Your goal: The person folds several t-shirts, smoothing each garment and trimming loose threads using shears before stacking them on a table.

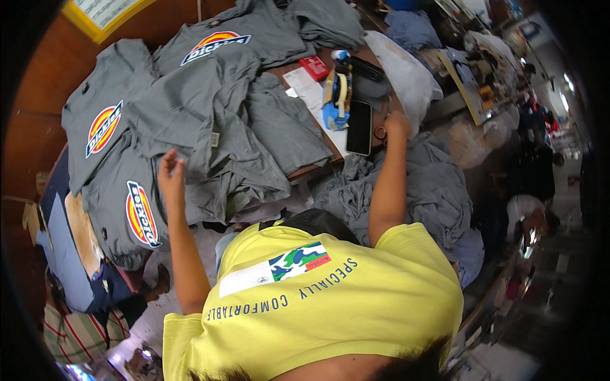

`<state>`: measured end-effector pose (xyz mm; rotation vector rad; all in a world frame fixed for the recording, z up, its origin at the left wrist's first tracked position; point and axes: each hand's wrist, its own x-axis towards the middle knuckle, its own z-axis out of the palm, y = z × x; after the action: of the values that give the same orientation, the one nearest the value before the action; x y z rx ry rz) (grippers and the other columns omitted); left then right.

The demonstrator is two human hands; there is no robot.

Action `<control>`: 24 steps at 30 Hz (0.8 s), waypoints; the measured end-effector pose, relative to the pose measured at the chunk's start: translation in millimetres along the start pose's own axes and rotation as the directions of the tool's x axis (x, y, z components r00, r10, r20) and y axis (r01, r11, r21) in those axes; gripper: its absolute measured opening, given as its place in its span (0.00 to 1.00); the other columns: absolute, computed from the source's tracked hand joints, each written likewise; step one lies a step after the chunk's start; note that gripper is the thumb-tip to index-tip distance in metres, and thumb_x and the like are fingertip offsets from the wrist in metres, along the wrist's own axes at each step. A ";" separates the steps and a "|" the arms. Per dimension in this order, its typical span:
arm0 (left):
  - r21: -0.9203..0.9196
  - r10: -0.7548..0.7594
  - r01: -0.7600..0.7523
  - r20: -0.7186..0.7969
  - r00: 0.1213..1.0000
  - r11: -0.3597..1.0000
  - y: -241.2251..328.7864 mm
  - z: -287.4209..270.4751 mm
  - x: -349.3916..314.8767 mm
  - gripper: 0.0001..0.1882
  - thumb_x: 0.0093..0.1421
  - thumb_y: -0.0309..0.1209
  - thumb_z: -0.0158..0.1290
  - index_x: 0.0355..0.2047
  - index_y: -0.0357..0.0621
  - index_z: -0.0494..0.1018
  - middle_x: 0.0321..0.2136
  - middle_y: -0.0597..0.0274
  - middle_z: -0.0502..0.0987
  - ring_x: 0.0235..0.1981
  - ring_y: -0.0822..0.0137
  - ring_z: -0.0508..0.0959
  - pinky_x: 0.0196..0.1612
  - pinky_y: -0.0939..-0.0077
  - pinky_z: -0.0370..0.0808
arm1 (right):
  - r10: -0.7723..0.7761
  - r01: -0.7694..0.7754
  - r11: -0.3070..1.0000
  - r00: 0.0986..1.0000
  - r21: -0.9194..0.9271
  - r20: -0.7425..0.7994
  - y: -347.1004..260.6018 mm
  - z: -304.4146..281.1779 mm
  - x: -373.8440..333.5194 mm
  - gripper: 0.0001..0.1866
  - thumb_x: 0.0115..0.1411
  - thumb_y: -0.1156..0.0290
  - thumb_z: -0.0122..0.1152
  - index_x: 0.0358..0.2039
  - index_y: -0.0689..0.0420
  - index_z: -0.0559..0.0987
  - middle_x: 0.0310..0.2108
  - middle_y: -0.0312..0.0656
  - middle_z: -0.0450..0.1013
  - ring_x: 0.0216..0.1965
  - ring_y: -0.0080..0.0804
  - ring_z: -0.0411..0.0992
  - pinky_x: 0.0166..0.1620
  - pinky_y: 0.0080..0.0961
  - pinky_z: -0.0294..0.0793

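My left hand [170, 173] is over the grey T-shirts at the left, its fingers slightly apart and nothing visible in them. Beside it spreads a grey T-shirt [232, 136] with a small pale label at its edge. Two more shirts with coloured chest prints, an upper one [105, 95] and a lower one [117, 203], lie near that hand. My right hand [398, 125] is curled at the table's right edge; whatever its fingers hold is hidden. Right next to it shows a small reddish-brown loop [380, 133], and a black phone [359, 129] lies just left.
A blue and yellow tape dispenser [337, 98], a red box [314, 68] and white paper [305, 89] lie on the brown table. A translucent plastic sheet [410, 79] hangs over its right side. Crumpled grey cloth [426, 184] is heaped below my right forearm. People are visible at both sides.
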<state>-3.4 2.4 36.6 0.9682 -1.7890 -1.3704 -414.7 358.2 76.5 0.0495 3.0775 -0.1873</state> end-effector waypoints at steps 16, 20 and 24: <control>0.508 -0.091 0.130 -0.102 0.991 0.851 -92.5 -102.7 157.1 0.24 0.50 0.42 0.55 0.43 0.38 0.69 0.39 0.47 0.73 0.40 0.55 0.73 0.42 0.69 0.68 | -0.939 0.788 0.288 0.343 0.544 0.000 -257.4 87.3 -172.7 0.20 0.47 0.63 0.62 0.42 0.51 0.72 0.36 0.52 0.72 0.40 0.45 0.71 0.41 0.33 0.68; 0.316 0.204 -0.146 -0.160 0.966 0.938 -80.9 -113.8 138.4 0.18 0.55 0.39 0.50 0.39 0.37 0.70 0.36 0.53 0.73 0.36 0.61 0.73 0.40 0.74 0.68 | -0.862 0.432 0.158 0.499 0.888 -0.089 -195.5 59.9 -188.1 0.10 0.45 0.74 0.62 0.29 0.59 0.72 0.24 0.41 0.71 0.29 0.26 0.68 0.32 0.22 0.66; -0.399 0.119 -0.134 -0.064 0.991 0.907 9.1 -99.3 84.2 0.14 0.59 0.37 0.45 0.39 0.40 0.66 0.36 0.65 0.68 0.38 0.73 0.68 0.43 0.80 0.64 | -0.790 -0.068 0.277 0.552 0.958 0.268 -68.3 33.0 -215.9 0.08 0.46 0.78 0.60 0.28 0.59 0.72 0.26 0.31 0.68 0.29 0.18 0.65 0.33 0.18 0.65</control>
<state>38.4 -115.6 73.4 0.6394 -1.4319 -1.5443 -199.8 280.2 64.9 -0.6514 1.6581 -1.5168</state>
